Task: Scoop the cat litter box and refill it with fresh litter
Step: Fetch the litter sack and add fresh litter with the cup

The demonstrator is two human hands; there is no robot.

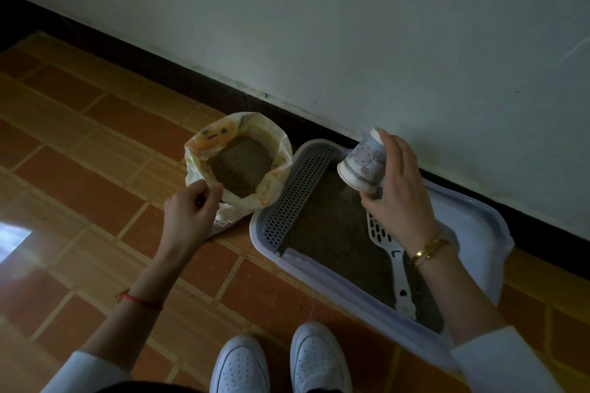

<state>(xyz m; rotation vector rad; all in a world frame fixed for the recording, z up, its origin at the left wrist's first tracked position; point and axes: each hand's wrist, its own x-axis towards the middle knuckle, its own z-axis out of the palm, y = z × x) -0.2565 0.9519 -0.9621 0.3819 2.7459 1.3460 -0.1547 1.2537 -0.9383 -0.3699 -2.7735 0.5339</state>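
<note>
A pale litter box [479, 217] with a grey perforated grate [297, 195] along its left side lies on the floor by the wall, filled with brown litter [329, 230]. My right hand [399, 198] grips a patterned paper cup [362, 164], tipped mouth-down over the box, with litter grains falling from it. A white slotted scoop [394, 262] rests in the litter under my right wrist. Left of the box stands an open yellow-white bag of litter [239, 163]. My left hand [191, 210] pinches the bag's near rim.
A white wall with a dark baseboard [191, 80] runs diagonally right behind the box and bag. Orange-brown floor tiles [79, 153] spread to the left. My two white shoes [277, 360] stand near the box's front edge; a few spilled grains lie on the tiles there.
</note>
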